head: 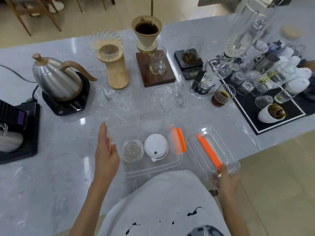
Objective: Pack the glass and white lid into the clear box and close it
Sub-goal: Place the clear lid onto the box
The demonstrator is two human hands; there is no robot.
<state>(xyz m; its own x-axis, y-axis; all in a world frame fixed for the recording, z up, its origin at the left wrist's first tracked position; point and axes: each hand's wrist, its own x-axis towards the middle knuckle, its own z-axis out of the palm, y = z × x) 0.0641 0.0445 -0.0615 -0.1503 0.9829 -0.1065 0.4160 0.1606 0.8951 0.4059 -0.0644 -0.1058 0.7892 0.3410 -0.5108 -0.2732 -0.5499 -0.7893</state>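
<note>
The clear box (175, 163) lies open on the marble counter just in front of me, with an orange clip (179, 140) on its right end. Inside it the glass (132, 151) sits on the left and the white lid (156, 146) on the right, side by side. My left hand (106, 150) rests flat against the box's left end, fingers straight, over another orange clip. The box's clear cover (219, 145), with an orange clip, is to the right of the box, tilted. My right hand (225, 180) grips the cover's near end.
A steel kettle (56, 79) on a black base stands at the back left. Behind the box are a wooden dripper stand (114, 65), a coffee dripper (147, 34) on a dark base and a black scale (188, 63). A black mat (272, 120) with several glasses fills the right.
</note>
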